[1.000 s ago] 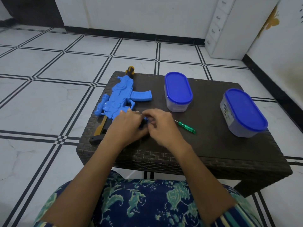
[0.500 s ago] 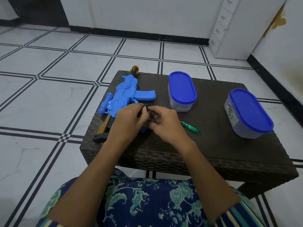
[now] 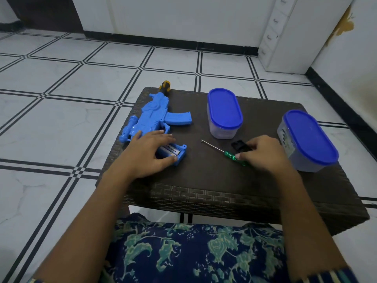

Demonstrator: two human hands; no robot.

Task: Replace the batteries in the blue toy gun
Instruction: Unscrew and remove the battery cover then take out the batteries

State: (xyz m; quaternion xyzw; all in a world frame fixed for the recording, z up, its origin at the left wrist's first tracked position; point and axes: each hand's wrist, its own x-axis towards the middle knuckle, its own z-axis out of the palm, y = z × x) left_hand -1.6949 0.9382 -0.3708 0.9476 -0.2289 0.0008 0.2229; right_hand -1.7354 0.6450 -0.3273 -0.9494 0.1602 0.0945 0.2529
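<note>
The blue toy gun (image 3: 152,117) lies on the dark woven table (image 3: 214,180), barrel pointing away. My left hand (image 3: 151,154) rests on its grip, thumb and fingers around the open battery compartment (image 3: 177,155), where a silver battery (image 3: 170,151) shows. My right hand (image 3: 263,153) is over to the right, holding a small black cover (image 3: 238,146) just above the tabletop, with its thumb touching the green handle of the screwdriver (image 3: 230,155), which lies flat on the table.
Two clear containers with blue lids stand on the table, one at the back middle (image 3: 224,113), one at the right edge (image 3: 308,139). White tiled floor surrounds the table. A white drawer unit (image 3: 285,33) stands at the far right wall.
My right hand has moved from the gun's grip to the right, carrying the black cover away. The battery compartment is now uncovered. The left hand stays on the gun.
</note>
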